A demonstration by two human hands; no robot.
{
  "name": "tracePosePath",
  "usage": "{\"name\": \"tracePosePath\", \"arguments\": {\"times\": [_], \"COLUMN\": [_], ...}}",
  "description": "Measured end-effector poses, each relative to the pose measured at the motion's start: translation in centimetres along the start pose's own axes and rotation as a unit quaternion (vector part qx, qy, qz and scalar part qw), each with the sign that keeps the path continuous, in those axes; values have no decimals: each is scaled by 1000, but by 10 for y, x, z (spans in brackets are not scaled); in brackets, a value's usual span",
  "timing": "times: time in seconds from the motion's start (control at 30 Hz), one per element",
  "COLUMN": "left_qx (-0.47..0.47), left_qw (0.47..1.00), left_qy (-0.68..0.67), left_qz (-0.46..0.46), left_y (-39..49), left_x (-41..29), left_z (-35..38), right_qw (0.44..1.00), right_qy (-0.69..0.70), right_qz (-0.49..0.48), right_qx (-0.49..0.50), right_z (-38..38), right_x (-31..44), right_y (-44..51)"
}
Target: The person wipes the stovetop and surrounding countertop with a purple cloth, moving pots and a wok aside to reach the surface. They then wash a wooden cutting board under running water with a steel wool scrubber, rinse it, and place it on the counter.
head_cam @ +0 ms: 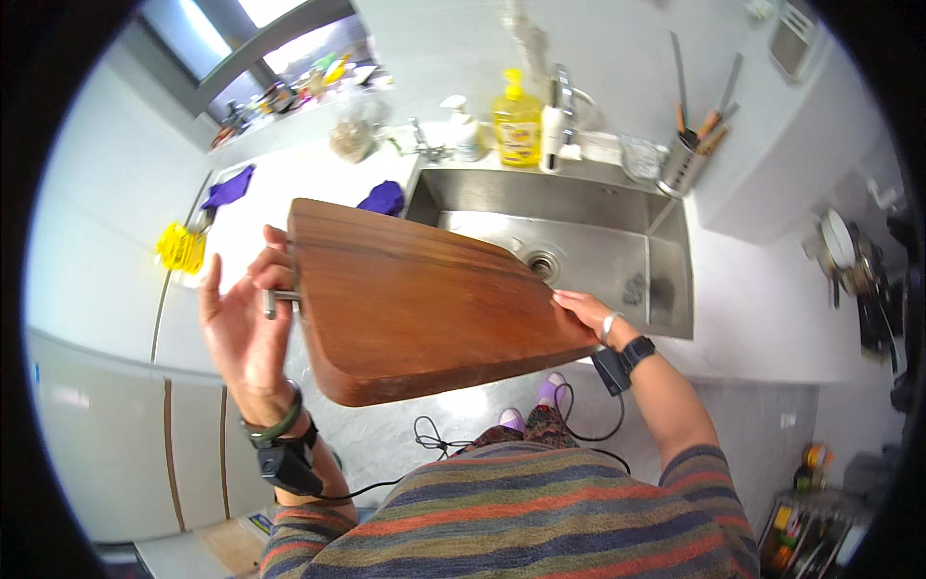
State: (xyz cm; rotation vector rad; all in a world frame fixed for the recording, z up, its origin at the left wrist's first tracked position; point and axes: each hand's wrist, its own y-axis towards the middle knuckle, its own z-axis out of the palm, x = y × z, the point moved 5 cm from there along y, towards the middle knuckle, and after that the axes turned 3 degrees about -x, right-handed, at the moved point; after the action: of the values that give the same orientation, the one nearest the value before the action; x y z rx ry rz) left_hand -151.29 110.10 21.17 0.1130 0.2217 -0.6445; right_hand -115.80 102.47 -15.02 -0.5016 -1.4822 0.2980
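Observation:
A thick wooden cutting board (427,304) is held up, tilted, in front of the near left part of the stainless steel sink (669,246). My left hand (253,311) is at the board's left end, its fingers around the metal handle there. At the right end, my right hand (582,311) grips the board's edge, its thumb and fingers partly hidden. Part of the sink and counter lies hidden behind the board.
Behind the sink stand a yellow dish soap bottle (518,123), a white pump bottle (466,134) and a faucet (563,101). A metal utensil holder (680,166) is at the right. Purple cloths (383,198) and a yellow package (181,247) lie on the left. Black cables hang near my body.

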Motion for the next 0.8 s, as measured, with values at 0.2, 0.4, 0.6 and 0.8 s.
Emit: {"name": "tracePosePath", "arguments": {"times": [0.2, 0.4, 0.6, 0.8], "left_qx": [-100, -218, -337, -432], "left_qw": [992, 962, 904, 847], "left_qy": [33, 66, 185, 233], "left_qz": [70, 151, 186, 204], "left_y": [-35, -74, -120, -153], "left_x": [-19, -35, -46, -43], "left_z": [-55, -106, -173, -221], "right_qw": [999, 998, 998, 997], "right_qy": [-25, -29, -45, -65], "right_qz": [36, 53, 13, -14], "right_qx": [-22, -12, -39, -29], "right_z": [13, 22, 33, 49], "right_x": [7, 23, 14, 14], "right_y": [16, 27, 72, 93]}}
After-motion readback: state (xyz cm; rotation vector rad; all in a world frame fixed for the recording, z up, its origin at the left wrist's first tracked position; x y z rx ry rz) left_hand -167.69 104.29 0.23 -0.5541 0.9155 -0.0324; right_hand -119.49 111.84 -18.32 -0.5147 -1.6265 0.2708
